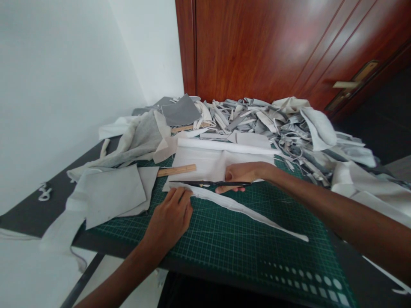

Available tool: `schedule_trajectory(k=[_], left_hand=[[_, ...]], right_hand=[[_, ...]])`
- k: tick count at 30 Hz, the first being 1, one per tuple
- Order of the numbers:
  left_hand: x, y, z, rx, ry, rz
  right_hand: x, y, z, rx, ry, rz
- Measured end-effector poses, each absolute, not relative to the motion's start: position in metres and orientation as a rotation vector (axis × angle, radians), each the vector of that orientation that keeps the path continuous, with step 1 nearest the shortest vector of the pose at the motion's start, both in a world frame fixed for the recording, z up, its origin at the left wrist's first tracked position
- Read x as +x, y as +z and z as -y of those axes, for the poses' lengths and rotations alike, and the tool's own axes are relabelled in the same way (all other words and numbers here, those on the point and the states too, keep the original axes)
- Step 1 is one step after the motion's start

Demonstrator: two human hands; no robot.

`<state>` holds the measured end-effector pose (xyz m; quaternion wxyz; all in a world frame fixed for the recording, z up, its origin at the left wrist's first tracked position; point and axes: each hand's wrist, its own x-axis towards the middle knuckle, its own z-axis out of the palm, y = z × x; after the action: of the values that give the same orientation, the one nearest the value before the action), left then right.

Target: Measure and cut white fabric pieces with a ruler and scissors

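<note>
One dark table (28, 214) fills the view, set against a wooden door (272, 47). Most of its near half is covered by a green gridded mat (240, 244). Behind the mat a heap of grey and white scraps (272, 124) spreads across the back, and grey pieces (112, 192) lie at the mat's left edge.

A folded white cloth (205, 160) rests on the far side of the mat. A long white strip (250, 214) runs from it diagonally to the right.

The left hand (170, 218) lies palm down, fingers straight and together, its tips touching the strip's left end. The right hand (244, 173) is curled around the handles of black scissors (205, 183). Their blades are close together, pointing left along the cloth's near edge. A wooden ruler (176, 170) pokes out just beyond the blade tips.
</note>
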<state>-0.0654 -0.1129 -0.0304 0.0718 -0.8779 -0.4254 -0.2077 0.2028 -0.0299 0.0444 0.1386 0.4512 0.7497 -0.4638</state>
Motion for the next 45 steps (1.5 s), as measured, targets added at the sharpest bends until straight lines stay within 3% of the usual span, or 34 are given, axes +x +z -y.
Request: schedule_trajectory(k=[8,19,45], left_hand=[[-0.065,-0.030,0.113,-2.641,-0.630,1.273],[-0.064,-0.029,0.114,-2.631,-0.622,1.295],[-0.064,-0.029,0.114,-2.632,-0.606,1.279]], right_hand=[[0.203,0.051,0.030,1.353,-1.167,-2.232],[0.197,0.053,0.028,1.228,-1.357,-2.104],[0.179,0.042,0.024,1.137,-1.366,-2.187]])
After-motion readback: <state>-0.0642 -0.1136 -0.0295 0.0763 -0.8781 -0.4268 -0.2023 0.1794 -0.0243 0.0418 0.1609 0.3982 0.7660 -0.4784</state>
